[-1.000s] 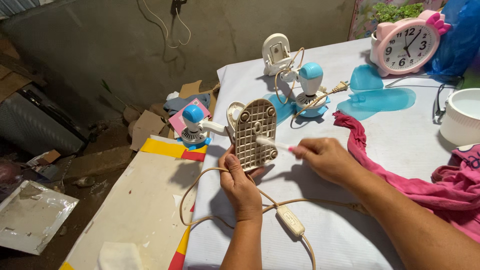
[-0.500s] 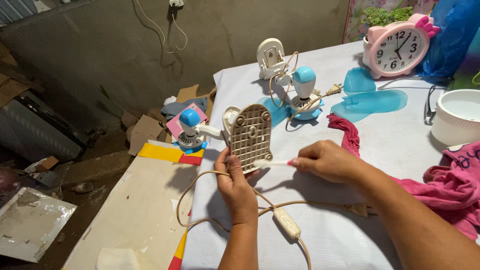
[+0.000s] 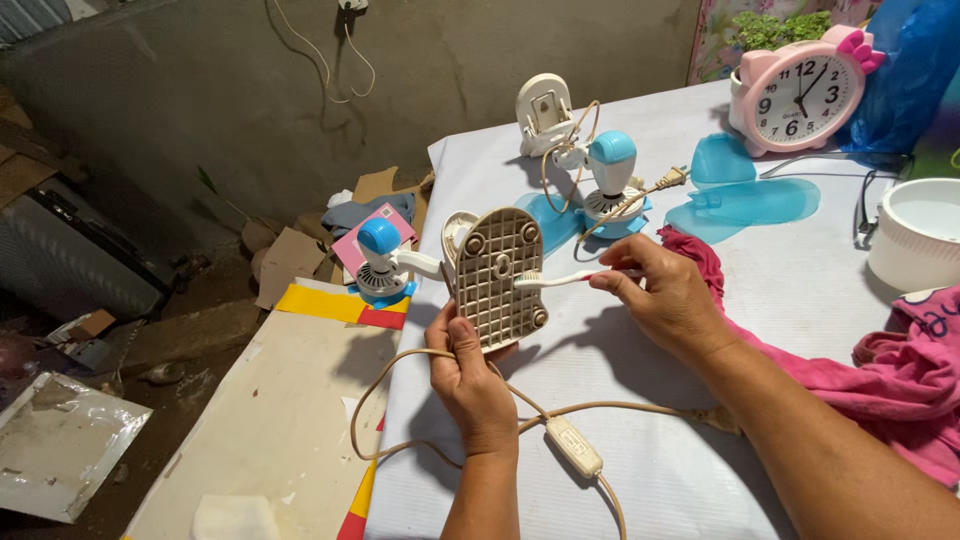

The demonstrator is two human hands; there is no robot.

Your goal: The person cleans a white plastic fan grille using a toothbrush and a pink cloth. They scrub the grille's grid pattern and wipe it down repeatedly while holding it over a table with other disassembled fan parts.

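Observation:
My left hand [image 3: 473, 378] grips the lower edge of a small cream fan base [image 3: 500, 275], held upright with its ribbed underside facing me. The fan's blue and white motor head [image 3: 382, 251] sticks out to the left behind it. My right hand [image 3: 660, 295] pinches a white toothbrush [image 3: 560, 279] whose bristle end rests against the right side of the ribbed underside. A beige power cord with an inline switch [image 3: 572, 446] loops from the base across the white table [image 3: 640, 470].
A second blue and white fan motor with its cream base [image 3: 548, 105] stands farther back, beside translucent blue fan blades [image 3: 745, 200]. A pink alarm clock [image 3: 797, 92], a white bowl [image 3: 915, 232] and a pink cloth [image 3: 900, 375] lie at right. Cardboard and clutter cover the floor at left.
My right hand has lifted the toothbrush from the lower edge of the base up to its middle. The left hand keeps the base in the same upright hold.

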